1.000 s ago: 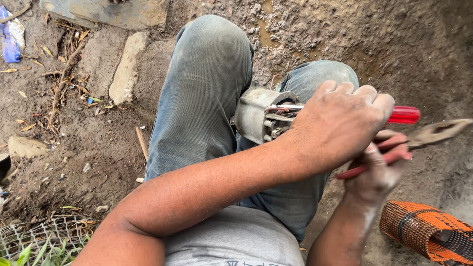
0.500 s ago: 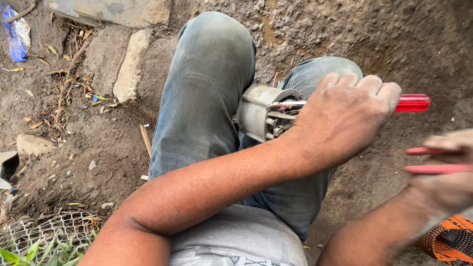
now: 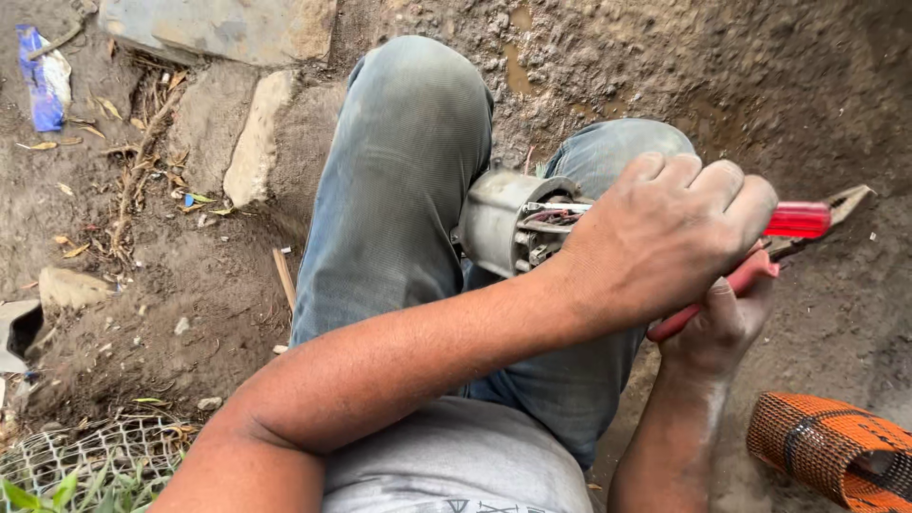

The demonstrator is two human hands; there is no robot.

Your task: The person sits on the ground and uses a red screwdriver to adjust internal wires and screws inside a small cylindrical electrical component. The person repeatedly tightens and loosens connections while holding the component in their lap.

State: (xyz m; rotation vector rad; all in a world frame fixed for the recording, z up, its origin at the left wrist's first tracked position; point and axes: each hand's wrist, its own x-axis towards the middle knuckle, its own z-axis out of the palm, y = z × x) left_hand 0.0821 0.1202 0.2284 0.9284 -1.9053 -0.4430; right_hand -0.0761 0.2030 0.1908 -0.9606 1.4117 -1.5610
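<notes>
head view, left hand (image 3: 665, 242) clamped on red screwdriver (image 3: 798, 219), right hand (image 3: 717, 318) gripping pliers (image 3: 760, 271), orange mesh (image 3: 826, 446) nearby

Outdoor dirt yard, makeshift repair spot. Bare damp soil (image 3: 665, 66) underfoot. Flat stones (image 3: 252, 142) left of bent knee (image 3: 408, 123); dry leaves, twigs beside stones; wire mesh (image 3: 85, 461) with weeds below stones; orange mesh roll (image 3: 826, 446) far right.

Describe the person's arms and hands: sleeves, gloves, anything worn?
Both arms are bare to the edge of the picture, no sleeves showing. The left hand and right hand wear no gloves, rings or watch. Dust and dirt cling to the right forearm and both hands.
</notes>
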